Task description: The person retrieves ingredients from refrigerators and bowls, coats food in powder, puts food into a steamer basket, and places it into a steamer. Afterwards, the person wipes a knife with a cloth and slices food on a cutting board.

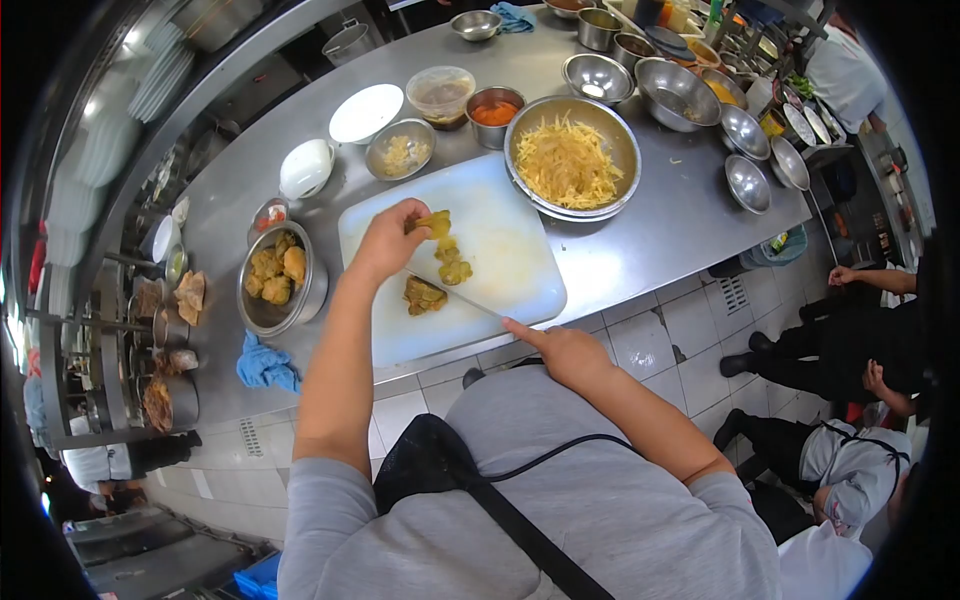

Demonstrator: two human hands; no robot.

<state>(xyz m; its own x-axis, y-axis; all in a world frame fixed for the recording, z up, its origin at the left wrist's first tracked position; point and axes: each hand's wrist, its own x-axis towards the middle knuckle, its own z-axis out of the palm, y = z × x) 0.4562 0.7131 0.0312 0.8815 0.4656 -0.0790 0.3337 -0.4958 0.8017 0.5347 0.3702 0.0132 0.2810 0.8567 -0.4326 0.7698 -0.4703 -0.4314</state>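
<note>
My left hand (393, 240) is closed in a pinch on a yellow-green slice of what looks like pickled vegetable (436, 224), just above the white cutting board (510, 255). Below it lie more slices (455, 268) on the board. Gripped by its handle, a knife (465, 300) is in my right hand (575, 358) near the board's front edge. Its thin blade points left, toward a browner cut chunk (424, 296). Part of the blade's far end is hard to make out. Whole knobbly pieces (272, 270) fill a steel bowl (318, 285) left of the board.
A large steel bowl of yellow shreds (570, 165) stands at the board's back right. Behind the board are a bowl of chopped bits (403, 154) and a pot of red sauce (494, 110). A blue cloth (266, 362) lies front left. Other people (850, 340) stand at right.
</note>
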